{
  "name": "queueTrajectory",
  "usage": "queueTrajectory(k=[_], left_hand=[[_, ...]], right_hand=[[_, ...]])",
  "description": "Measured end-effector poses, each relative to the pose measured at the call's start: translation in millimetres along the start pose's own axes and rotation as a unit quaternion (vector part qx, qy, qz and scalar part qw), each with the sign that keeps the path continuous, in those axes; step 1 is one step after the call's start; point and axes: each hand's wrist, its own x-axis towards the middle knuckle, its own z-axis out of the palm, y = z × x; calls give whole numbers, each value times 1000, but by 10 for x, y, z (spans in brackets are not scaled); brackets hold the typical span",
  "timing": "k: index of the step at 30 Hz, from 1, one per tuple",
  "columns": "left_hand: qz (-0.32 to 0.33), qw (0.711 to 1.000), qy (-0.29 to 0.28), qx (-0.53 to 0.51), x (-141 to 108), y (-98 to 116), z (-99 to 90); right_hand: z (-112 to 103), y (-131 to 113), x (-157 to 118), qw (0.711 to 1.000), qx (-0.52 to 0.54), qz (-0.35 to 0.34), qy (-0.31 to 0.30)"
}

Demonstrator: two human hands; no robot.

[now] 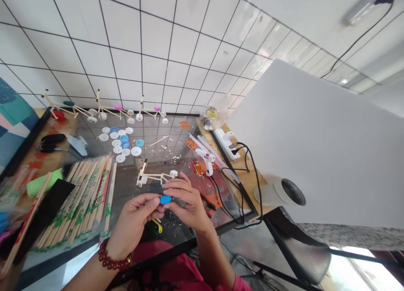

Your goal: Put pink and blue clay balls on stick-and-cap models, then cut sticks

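The left hand [132, 225] and right hand [187, 202] hold a blue plastic piece [165, 199] clamped between their fingers [179, 189], above the glass bench [124, 194]. A stick model with white wheels [154, 177] stands just beyond. To the left, chopstick packs [85, 202] show green print too small to read; to the right lies a white glue gun [206, 160].

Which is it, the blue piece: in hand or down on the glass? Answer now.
In hand: the blue piece is pinched by the right hand, the left hand beside it, above the glass tabletop.
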Motion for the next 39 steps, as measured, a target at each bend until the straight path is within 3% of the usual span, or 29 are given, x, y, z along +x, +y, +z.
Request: queueTrajectory(k=[7, 14, 25, 30, 39], left_hand=[[-35, 998, -28, -50, 105, 3, 99], [-35, 996, -5, -80, 143, -51, 98], [7, 1000, 11, -11, 14, -94, 127], [32, 999, 25, -6, 5, -92, 149], [14, 999, 25, -23, 42, -121, 123]], right_hand=[[-24, 34, 11, 999, 23, 39, 2], [30, 34, -16, 998, -3, 60, 21], [37, 7, -54, 992, -123, 3, 11], [45, -37, -51, 992, -125, -4, 3], [14, -70, -49, 991, -133, 6, -15]])
